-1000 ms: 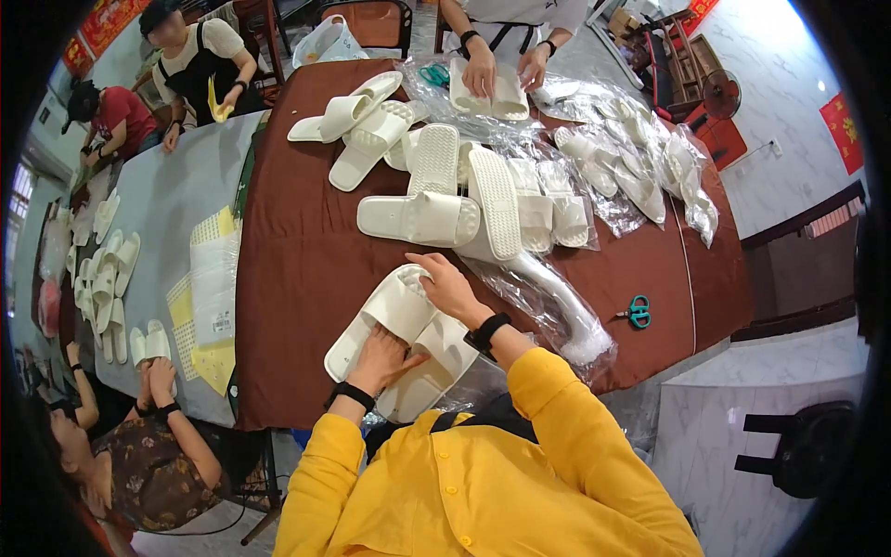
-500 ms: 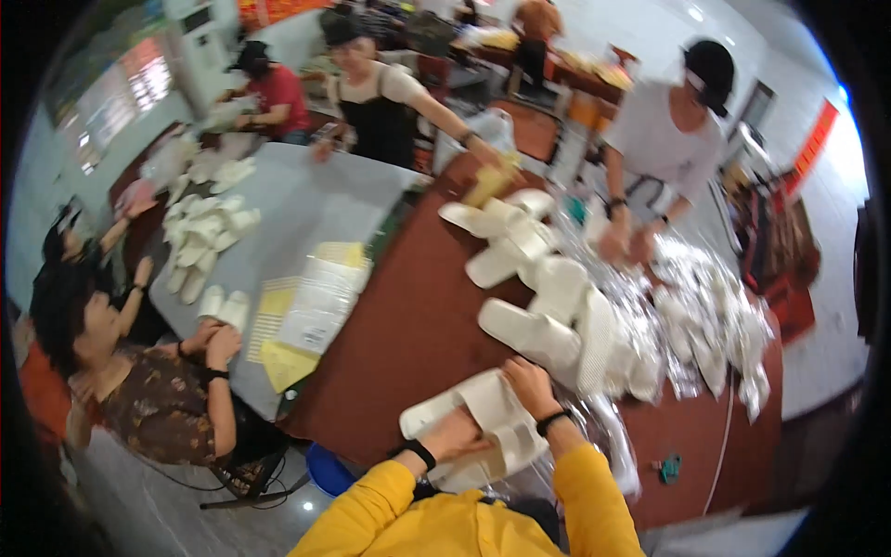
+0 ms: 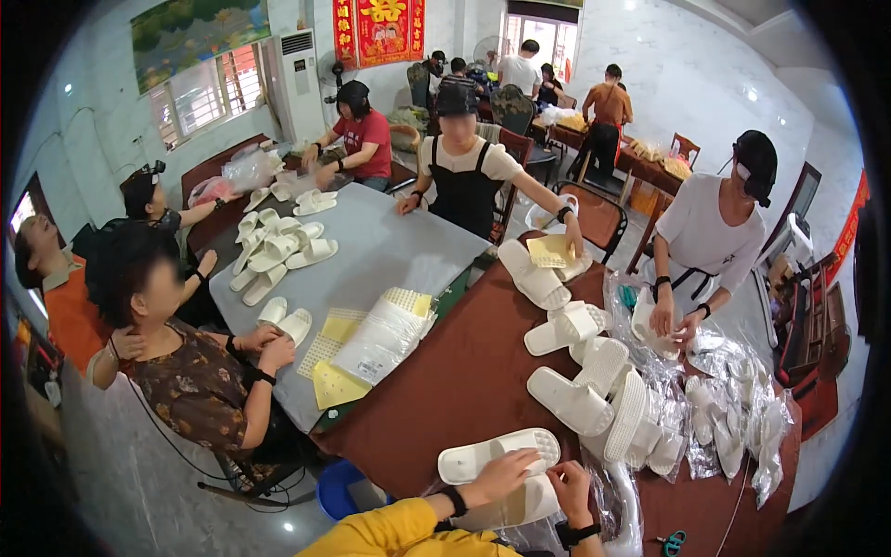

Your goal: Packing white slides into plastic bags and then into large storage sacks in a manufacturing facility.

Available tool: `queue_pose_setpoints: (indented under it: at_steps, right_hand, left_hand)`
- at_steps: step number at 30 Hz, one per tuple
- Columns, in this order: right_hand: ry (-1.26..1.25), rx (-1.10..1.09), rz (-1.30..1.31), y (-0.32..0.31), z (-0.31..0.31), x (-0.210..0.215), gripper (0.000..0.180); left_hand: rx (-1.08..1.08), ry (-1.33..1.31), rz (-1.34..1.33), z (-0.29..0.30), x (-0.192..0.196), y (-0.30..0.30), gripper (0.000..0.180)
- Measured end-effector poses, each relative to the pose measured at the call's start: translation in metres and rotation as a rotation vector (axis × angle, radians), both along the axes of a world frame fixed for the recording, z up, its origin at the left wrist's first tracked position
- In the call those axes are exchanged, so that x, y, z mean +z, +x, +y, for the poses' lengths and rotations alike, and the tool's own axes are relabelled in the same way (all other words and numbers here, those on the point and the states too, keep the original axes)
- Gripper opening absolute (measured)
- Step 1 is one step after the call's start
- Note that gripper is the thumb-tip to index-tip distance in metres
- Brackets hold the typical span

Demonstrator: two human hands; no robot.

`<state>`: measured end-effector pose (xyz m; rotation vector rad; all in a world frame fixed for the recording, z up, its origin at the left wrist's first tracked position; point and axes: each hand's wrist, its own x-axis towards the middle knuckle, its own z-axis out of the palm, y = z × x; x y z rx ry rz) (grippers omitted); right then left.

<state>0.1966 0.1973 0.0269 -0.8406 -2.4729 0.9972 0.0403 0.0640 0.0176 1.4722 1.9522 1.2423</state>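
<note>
Holding white slipper (image 3: 499, 455) at near table edge: our left hand (image 3: 501, 476) grips its side, our right hand (image 3: 568, 485) pinches its heel end, second slipper (image 3: 516, 504) just beneath. Risk, we judge: slipper slides off edge, or clear bags (image 3: 608, 501) beside right hand snag. Versus half-second-earlier frame: view tilts up, more room visible; hands stay on pair.

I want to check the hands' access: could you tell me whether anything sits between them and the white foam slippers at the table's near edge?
Nothing visible: left hand and right hand touch the white foam slippers.
</note>
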Motion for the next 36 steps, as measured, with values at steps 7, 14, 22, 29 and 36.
queue_pose_setpoints:
  at_steps: [7, 14, 22, 29, 36]
  right_hand:
    - [-0.063, -0.252, 0.152, 0.018, -0.012, -0.016, 0.01]
    - [-0.288, -0.254, 0.334, 0.029, -0.032, -0.015, 0.027]
    - [-0.423, -0.337, 0.497, 0.023, -0.038, 0.006, 0.01]
    - [-0.394, -0.314, 0.51, 0.004, -0.037, 0.029, 0.013]
    - [-0.517, -0.311, 0.649, 0.003, -0.049, 0.017, 0.012]
  left_hand:
    - [-0.332, 0.03, -0.151, 0.043, -0.028, 0.013, 0.022]
    - [-0.166, 0.06, -0.343, 0.03, -0.032, 0.016, 0.017]
    - [-0.072, 0.033, -0.502, 0.025, -0.022, 0.02, 0.021]
    - [-0.06, 0.06, -0.591, 0.02, 0.008, 0.008, 0.009]
    - [-0.086, 0.068, -0.517, 0.015, 0.016, 0.016, 0.01]
